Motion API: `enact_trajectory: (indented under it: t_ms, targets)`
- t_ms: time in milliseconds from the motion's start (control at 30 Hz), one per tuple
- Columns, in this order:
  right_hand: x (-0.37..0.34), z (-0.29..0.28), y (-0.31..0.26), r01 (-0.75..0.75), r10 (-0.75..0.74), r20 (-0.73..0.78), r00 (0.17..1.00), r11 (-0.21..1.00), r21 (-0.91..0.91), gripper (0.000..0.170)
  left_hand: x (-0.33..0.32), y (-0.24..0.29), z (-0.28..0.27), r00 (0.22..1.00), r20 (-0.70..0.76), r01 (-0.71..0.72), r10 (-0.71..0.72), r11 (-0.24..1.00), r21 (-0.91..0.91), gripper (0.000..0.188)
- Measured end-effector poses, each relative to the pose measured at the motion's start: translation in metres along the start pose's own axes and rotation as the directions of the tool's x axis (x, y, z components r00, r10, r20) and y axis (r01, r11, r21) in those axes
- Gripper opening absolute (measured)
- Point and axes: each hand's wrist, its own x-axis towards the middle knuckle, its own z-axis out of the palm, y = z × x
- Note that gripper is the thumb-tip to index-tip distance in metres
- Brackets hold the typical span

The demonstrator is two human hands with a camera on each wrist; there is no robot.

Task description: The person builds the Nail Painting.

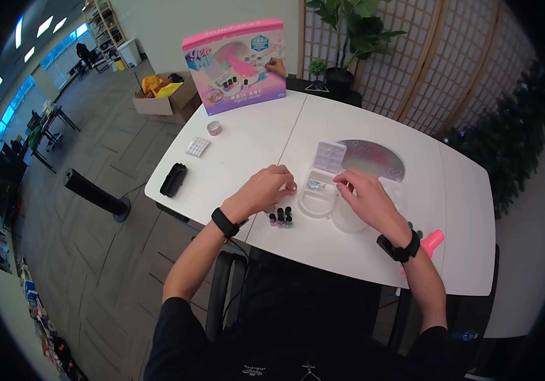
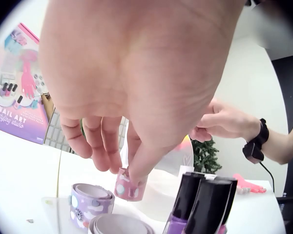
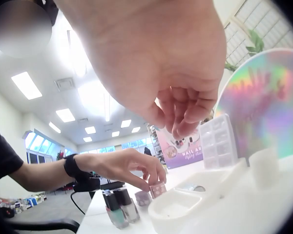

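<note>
Nearest, the left hand (image 2: pixel 136 78) pinched a pink patterned roll (image 2: pixel 129 191), at nine o'clock from the white tray (image 1: pixel 315 204); whether the loosely curled right hand (image 1: pixel 369 198) held anything was unclear. Light pressure seemed wise, avoiding the polish bottles (image 1: pixel 281 218) at the roll's six o'clock.

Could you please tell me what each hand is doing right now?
Left hand: pinching a pink patterned roll.
Right hand: open, fingers loosely curled near the white tray, no held thing visible.
</note>
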Motion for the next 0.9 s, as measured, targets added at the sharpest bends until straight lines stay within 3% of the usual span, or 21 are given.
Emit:
enact_trajectory:
  t_ms: [133, 233, 367, 467, 567, 667, 767, 833, 900]
  targets:
    - [-0.041, -0.016, -0.023, -0.078, 0.081, -0.037, 0.996, 0.993, 0.091, 0.019, -0.018, 0.046, -0.025, 0.993, -0.113, -0.003, -0.022, 0.977, -0.215, 0.009]
    - [-0.072, -0.010, -0.035, -0.084, 0.094, -0.032, 0.995, 0.966, 0.243, 0.017, -0.038, 0.089, -0.029, 0.960, -0.274, -0.159, 0.055, 0.914, -0.373, 0.011]
    - [-0.100, -0.001, -0.054, -0.054, 0.105, -0.095, 0.990, 0.898, 0.437, 0.019, -0.063, 0.133, -0.010, 0.914, -0.400, -0.258, 0.066, 0.856, -0.448, 0.023]
    - [-0.121, 0.017, -0.060, -0.057, 0.167, -0.096, 0.981, 0.726, 0.685, 0.025, -0.072, 0.152, 0.009, 0.854, -0.512, -0.343, 0.089, 0.837, -0.426, 0.023]
    - [-0.135, 0.025, -0.064, -0.058, 0.224, -0.065, 0.972, 0.503, 0.862, 0.024, -0.078, 0.160, 0.022, 0.852, -0.515, -0.362, 0.098, 0.820, -0.443, 0.024]
    - [-0.141, 0.027, -0.059, -0.119, 0.269, 0.009, 0.963, 0.394, 0.911, 0.021, -0.082, 0.163, 0.028, 0.864, -0.496, -0.352, 0.091, 0.813, -0.464, 0.024]
    - [-0.145, 0.037, -0.052, -0.061, 0.270, -0.041, 0.962, 0.359, 0.931, 0.018, -0.086, 0.166, 0.035, 0.870, -0.489, -0.327, 0.058, 0.811, -0.485, 0.024]
    - [-0.148, 0.041, -0.053, -0.041, 0.293, -0.084, 0.952, 0.397, 0.917, 0.014, -0.087, 0.168, 0.042, 0.864, -0.500, -0.323, 0.050, 0.818, -0.476, 0.023]
    - [-0.149, 0.046, -0.056, -0.011, 0.305, -0.153, 0.940, 0.476, 0.880, 0.011, -0.090, 0.173, 0.047, 0.876, -0.480, -0.251, -0.050, 0.804, -0.540, 0.020]
